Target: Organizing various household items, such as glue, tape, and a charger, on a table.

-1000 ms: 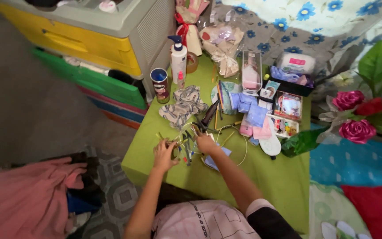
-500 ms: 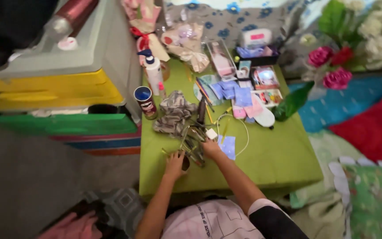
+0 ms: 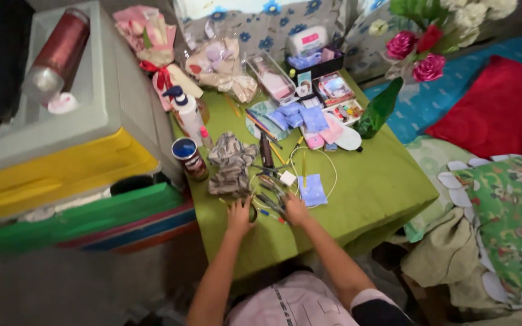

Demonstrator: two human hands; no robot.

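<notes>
The person leans over a low table with a green cloth (image 3: 370, 199) in the middle of the frame. The left hand (image 3: 239, 215) lies on the cloth near the lower edge, its fingers curled beside a small dark round thing (image 3: 253, 212); whether it really grips this thing cannot be told. The right hand (image 3: 295, 209) rests just beside it, to the right, on a loose bundle of pens and thin sticks (image 3: 268, 202). The fingers of this hand are bent over the bundle, but if they close on it is not clear.

Above the hands lie a white cable (image 3: 327, 162) in a loop, a small white plug (image 3: 287, 178) and a light blue pouch (image 3: 313, 190). A crumpled patterned cloth (image 3: 231, 163) lies further up and to the left, with a dark cylindrical can (image 3: 190, 159) and a white pump bottle (image 3: 188, 115) next to it. A plastic drawer unit (image 3: 67, 157) with yellow and green drawers fills the left of the frame.
</notes>
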